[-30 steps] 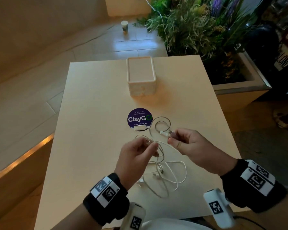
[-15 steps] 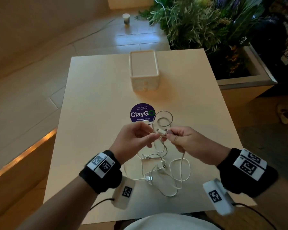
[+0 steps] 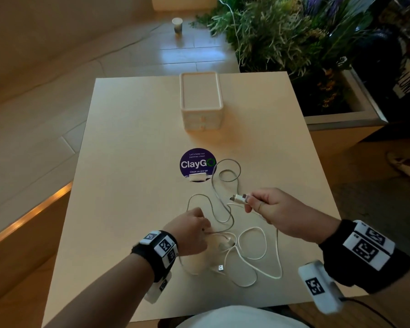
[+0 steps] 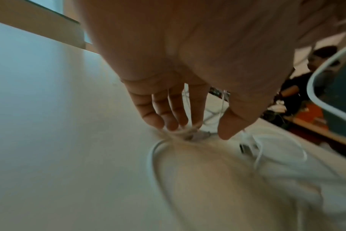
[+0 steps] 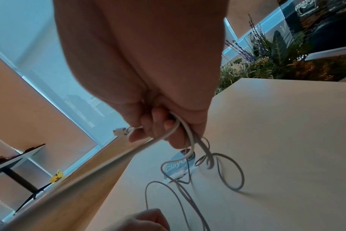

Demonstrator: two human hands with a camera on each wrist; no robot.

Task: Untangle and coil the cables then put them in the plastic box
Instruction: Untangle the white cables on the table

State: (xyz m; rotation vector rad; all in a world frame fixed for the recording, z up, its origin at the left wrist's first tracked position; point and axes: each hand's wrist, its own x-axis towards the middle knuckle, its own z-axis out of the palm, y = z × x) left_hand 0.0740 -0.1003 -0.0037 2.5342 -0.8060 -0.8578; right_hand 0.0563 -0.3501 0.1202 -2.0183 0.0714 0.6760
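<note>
White cables [image 3: 251,254] lie on the pale beige table [image 3: 118,185]; the round sticker [image 3: 197,165] is purple with white lettering; the plastic box [image 3: 201,100] is cream.

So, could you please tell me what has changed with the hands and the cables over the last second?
The left hand let go of the connector and dropped toward the person, onto the tangled cables on the table. The right hand kept the connector and drew it rightward. The plastic box and sticker stayed put.
</note>
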